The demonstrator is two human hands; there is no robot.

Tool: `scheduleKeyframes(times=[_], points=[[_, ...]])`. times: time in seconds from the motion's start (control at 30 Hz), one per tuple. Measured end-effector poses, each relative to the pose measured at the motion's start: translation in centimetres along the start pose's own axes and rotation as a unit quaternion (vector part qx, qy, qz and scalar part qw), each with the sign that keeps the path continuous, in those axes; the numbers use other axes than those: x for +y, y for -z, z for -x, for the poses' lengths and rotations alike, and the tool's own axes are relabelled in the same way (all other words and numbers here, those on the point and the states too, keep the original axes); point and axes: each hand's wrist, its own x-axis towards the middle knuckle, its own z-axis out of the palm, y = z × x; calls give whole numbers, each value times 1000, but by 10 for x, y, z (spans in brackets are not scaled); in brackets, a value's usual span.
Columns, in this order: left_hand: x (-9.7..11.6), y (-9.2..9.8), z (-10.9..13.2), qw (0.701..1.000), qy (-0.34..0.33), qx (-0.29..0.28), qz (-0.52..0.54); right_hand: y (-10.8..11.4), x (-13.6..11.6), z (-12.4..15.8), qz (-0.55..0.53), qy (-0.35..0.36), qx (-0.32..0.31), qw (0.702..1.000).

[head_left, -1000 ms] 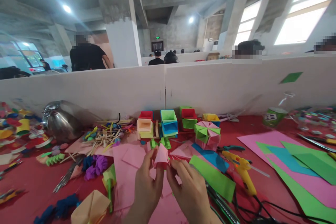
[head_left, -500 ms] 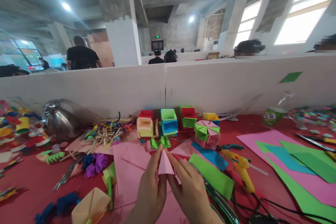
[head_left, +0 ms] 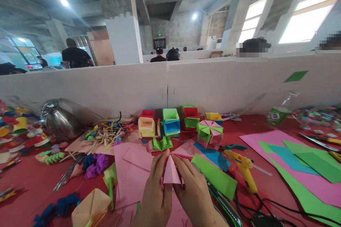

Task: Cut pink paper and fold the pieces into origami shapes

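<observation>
Between my two hands, low in the middle of the head view, is a folded piece of pink paper (head_left: 171, 172), pointed at its far end and wider toward me. My left hand (head_left: 157, 188) presses its left side, fingers together and pointing away. From the right, my right hand (head_left: 190, 184) grips the other side, its fingertips meeting the left ones near the point. Pink paper sheets (head_left: 130, 184) lie beneath the hands. Just beyond the fingertips sits a small folded green paper piece (head_left: 162, 143). The undersides of the fingers and the paper's lower folds are hidden.
Coloured paper boxes (head_left: 172, 120) and a pink-green paper shape (head_left: 210, 133) stand by the white partition (head_left: 119, 85). Right are a yellow glue gun (head_left: 246, 170) with a black cord, green paper (head_left: 215, 176) and pliers (head_left: 234, 147). Left are a metal jug (head_left: 62, 120) and craft sticks (head_left: 108, 136).
The folded pink paper and both hands have shifted slightly toward me and to the right. More of the paper's sloping face shows between the hands. Both hands still hold it.
</observation>
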Motion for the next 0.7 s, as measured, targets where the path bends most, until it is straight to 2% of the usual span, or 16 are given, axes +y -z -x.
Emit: scheduleKeyframes(times=[0.13,0.23,0.3,0.37,0.5,0.6,0.7], points=[[-5,5,-2,997,74,15,6,3,-1,-1,26,19,6,999],[-9,11,-4,988,149,28,37,8,-1,-2,32,100,24,994],[-9,14,-4,987,151,19,51,12,-1,-3,29,151,39,987],[-7,18,-6,991,122,6,53,15,-1,-5,15,187,43,981],[5,25,-10,993,89,-33,72,20,-4,-11,-32,227,13,973],[13,31,-15,988,111,-57,92,24,-7,-15,-48,219,8,974],[17,39,-20,975,163,-105,110,30,-7,-18,-57,212,-17,975]])
